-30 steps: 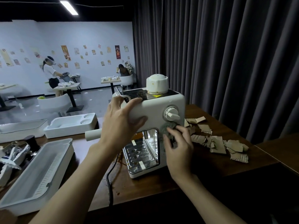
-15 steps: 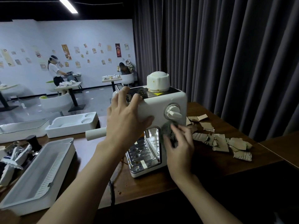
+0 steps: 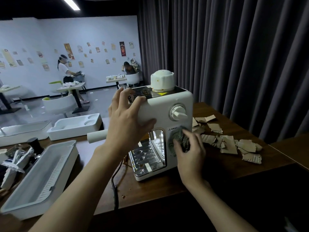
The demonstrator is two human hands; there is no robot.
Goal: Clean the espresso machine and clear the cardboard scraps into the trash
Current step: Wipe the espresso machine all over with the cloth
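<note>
Head view: the left hand (image 3: 127, 121), fingers spread, braces the espresso machine (image 3: 167, 106) on the table (image 3: 167, 186) while the right hand (image 3: 189, 148) bunches a grey cloth (image 3: 178, 139) against its front, so a hard wipe could likely skid it into the cardboard scraps (image 3: 229, 143) just beside.

A ceiling strip light (image 3: 70, 3) at upper left brightens the far white wall (image 3: 33, 39); the near tabletop (image 3: 217, 166) and grey curtain (image 3: 234, 56) lie dim. Glare flecks the chrome drip tray (image 3: 145, 154). The right hand (image 3: 189, 148) and its cloth (image 3: 178, 138) are slightly motion-blurred. Wide-angle distortion bends the edges, and the lower right corner sinks into black.
</note>
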